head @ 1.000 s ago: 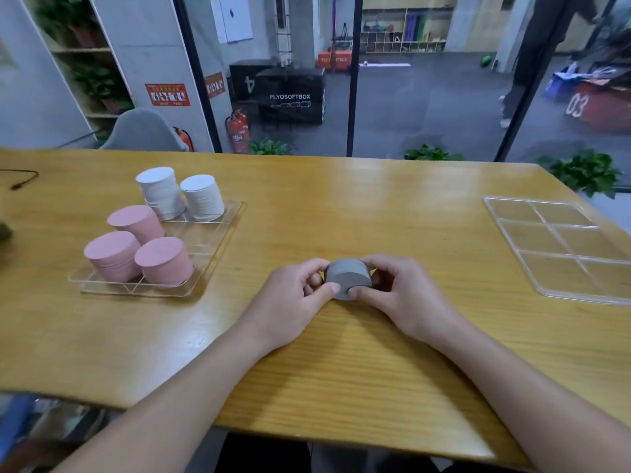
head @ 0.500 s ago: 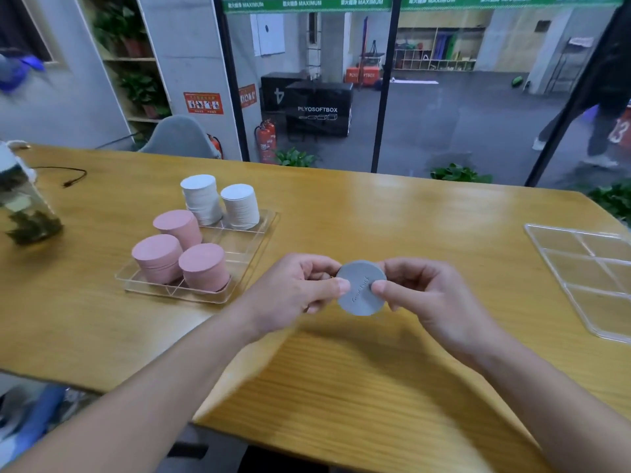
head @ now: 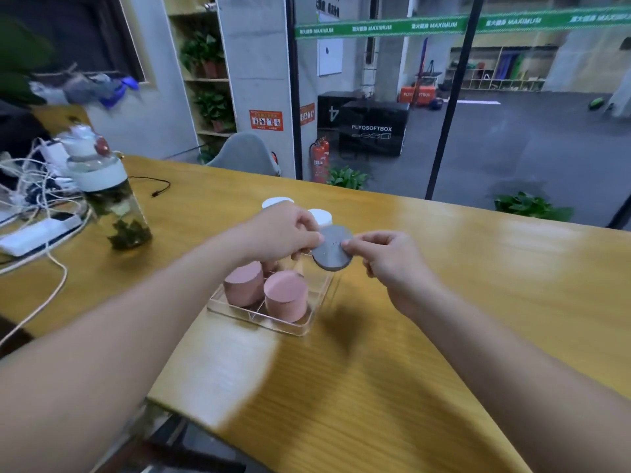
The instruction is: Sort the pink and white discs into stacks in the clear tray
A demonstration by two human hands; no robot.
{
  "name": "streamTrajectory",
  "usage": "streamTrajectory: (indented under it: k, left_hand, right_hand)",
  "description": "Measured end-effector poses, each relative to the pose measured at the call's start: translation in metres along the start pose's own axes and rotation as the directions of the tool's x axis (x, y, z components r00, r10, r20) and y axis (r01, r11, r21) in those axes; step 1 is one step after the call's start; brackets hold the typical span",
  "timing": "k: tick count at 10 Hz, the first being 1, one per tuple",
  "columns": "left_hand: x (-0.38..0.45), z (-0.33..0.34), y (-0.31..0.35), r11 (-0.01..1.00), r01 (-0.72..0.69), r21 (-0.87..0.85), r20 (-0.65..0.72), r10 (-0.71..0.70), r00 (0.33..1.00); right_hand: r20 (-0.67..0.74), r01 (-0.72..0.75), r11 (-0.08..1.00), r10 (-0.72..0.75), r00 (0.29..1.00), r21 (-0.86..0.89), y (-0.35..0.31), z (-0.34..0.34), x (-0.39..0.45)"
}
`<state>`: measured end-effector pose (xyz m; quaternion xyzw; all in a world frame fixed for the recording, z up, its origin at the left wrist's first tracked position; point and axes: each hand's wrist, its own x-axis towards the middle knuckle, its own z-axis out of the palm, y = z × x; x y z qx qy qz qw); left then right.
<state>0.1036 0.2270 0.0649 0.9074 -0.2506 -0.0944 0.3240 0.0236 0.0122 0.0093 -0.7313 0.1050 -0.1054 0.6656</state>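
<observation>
Pink disc stacks (head: 286,295) and white disc stacks (head: 320,216) are seen standing in the clear plastic tray (head: 259,319). A grey round disc (head: 332,248) is pinched above the tray's 3 o'clock side by the left hand (head: 280,233) and right hand (head: 386,257); sorting judged nearly complete.

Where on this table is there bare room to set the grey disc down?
Bare wood lies right of the clear tray, under the right hand, and toward the near edge. The tray's right side looks unfilled. Crowded: pink stacks, and bottle and cables far left.
</observation>
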Motion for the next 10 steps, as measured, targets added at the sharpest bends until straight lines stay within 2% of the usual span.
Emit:
streamTrajectory:
  k: [1,2,3,5,6,7,8,9,10]
  left_hand:
    - [0.011,-0.004,-0.023,0.996,-0.008,0.085,-0.136,0.019,0.991]
    - [0.021,0.000,-0.039,0.993,-0.039,0.108,-0.178,0.058,0.982]
    - [0.029,0.010,-0.051,0.957,-0.102,0.271,-0.121,0.139,0.983]
    - [0.040,0.027,-0.061,0.888,-0.102,0.449,-0.093,0.159,0.983]
    - [0.043,0.030,-0.062,0.856,-0.112,0.506,-0.076,0.173,0.982]
    - [0.046,0.034,-0.059,0.849,-0.107,0.517,-0.063,0.163,0.985]
    - [0.049,0.035,-0.056,0.849,-0.098,0.519,-0.056,0.148,0.987]
    - [0.048,0.031,-0.054,0.851,-0.103,0.515,-0.037,0.142,0.989]
    - [0.046,0.029,-0.049,0.852,-0.087,0.516,-0.075,0.146,0.986]
  right_hand:
    - [-0.038,-0.053,0.995,0.050,0.998,-0.087,0.007,0.024,0.027]
    - [-0.053,-0.104,0.987,0.098,0.994,-0.120,0.021,0.043,0.050]
    - [-0.059,-0.118,0.976,0.109,0.992,-0.183,0.031,0.056,0.061]
    - [-0.063,-0.007,0.891,-0.025,0.998,-0.455,0.036,0.062,0.065]
    - [-0.015,0.132,0.715,-0.195,0.981,-0.686,0.040,0.065,0.063]
    - [-0.012,0.161,0.579,-0.284,0.959,-0.799,0.045,0.067,0.059]
    - [0.006,0.194,0.585,-0.307,0.952,-0.787,0.046,0.063,0.056]
    - [0.027,0.238,0.648,-0.318,0.948,-0.723,0.046,0.049,0.042]
    - [-0.003,0.224,0.660,-0.324,0.946,-0.717,0.046,0.026,0.025]
